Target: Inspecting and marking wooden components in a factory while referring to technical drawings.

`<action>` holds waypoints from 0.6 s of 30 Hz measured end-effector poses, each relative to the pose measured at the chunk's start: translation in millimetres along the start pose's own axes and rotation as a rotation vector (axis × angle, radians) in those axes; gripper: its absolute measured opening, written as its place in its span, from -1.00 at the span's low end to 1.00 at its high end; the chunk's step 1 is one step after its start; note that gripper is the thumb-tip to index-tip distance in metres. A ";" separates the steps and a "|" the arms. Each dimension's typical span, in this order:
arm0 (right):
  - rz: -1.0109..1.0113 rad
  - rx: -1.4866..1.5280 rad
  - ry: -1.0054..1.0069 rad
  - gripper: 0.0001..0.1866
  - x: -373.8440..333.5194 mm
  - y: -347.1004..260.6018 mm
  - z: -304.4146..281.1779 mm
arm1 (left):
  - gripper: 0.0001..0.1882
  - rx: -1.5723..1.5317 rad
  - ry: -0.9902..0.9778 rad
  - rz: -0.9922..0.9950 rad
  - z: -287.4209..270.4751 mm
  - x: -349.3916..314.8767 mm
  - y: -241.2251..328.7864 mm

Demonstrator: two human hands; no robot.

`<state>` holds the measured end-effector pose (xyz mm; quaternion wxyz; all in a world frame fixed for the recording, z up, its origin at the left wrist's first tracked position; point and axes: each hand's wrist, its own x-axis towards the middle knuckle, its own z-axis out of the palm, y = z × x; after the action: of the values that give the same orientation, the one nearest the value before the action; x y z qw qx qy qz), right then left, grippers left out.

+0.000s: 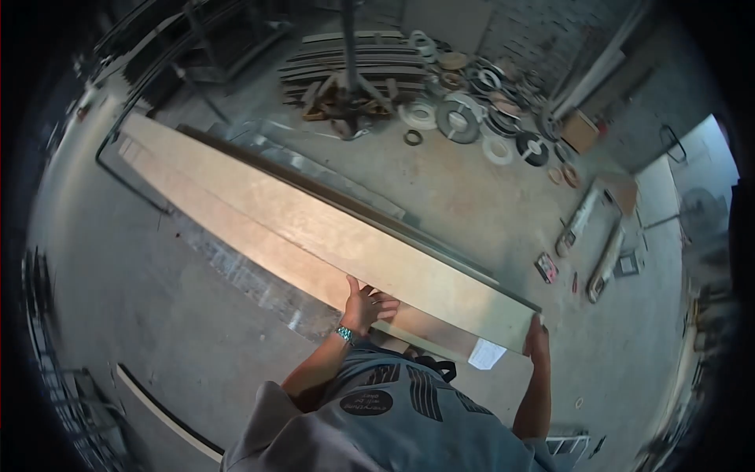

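Observation:
A long pale wooden board (338,224) runs slantwise from the far left to the near right, over a second pale board (236,244) that shows along its near edge. At the right end, my right hand (537,338) grips the upper board's corner, its fingers partly hidden. My left hand (366,307), below a watch, is at the board's near edge with its fingers spread. I cannot tell how firmly it touches the wood. A white paper sheet (487,354) lies by the near edge, close to my right hand.
Beyond the boards, rolls of edge banding (458,119) lie heaped on the floor beside a stack of slats (385,59) and a metal stand (346,98). A small red box (546,268) sits to the right. A long narrow strip (169,413) lies at the lower left.

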<state>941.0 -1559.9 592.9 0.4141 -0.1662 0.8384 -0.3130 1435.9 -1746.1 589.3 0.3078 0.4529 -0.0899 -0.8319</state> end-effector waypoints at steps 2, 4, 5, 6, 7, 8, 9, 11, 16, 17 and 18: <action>-0.164 0.105 0.221 -0.19 -6.4 5.3 12.6 | 0.18 -0.012 -0.011 0.007 34.9 6.7 -17.8; -0.134 0.065 0.168 -0.20 -11.7 -2.0 5.3 | 0.07 -0.194 0.015 0.090 48.1 19.1 -35.7; -0.115 0.010 0.099 -0.21 -12.7 -6.9 3.3 | 0.05 -0.163 0.084 0.121 64.2 18.0 -37.4; -0.046 -0.015 0.104 -0.19 -16.3 -10.4 5.6 | 0.02 -0.136 0.158 0.158 80.6 16.6 -37.4; -0.068 -0.017 0.074 -0.19 -21.3 -13.5 5.9 | 0.02 -0.156 0.213 0.142 86.4 19.9 -37.8; -0.110 -0.057 0.111 -0.19 -25.9 -14.8 5.8 | 0.08 -0.107 0.182 0.149 86.4 21.0 -41.7; -0.161 -0.092 0.146 -0.18 -27.2 -15.8 5.1 | 0.16 -0.057 0.152 0.162 86.9 26.9 -43.5; -0.188 0.058 -0.016 -0.15 -27.5 -15.9 3.4 | 0.19 -0.032 0.517 0.247 73.8 77.6 -58.5; -0.134 0.415 -0.210 -0.11 9.9 21.0 -20.2 | -0.28 0.120 0.447 0.350 108.0 41.2 -59.3; -0.144 0.477 -0.240 -0.12 -5.9 8.8 -16.1 | -0.28 0.104 0.466 0.381 101.4 34.1 -57.6; -0.113 0.345 -0.195 -0.16 -3.7 -0.4 -10.0 | -0.33 0.122 0.507 0.388 94.1 27.1 -56.9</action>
<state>935.2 -1554.3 600.0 0.4975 -0.1693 0.7176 -0.4571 1324.3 -1729.1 600.0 0.4456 0.6376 -0.1446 -0.6116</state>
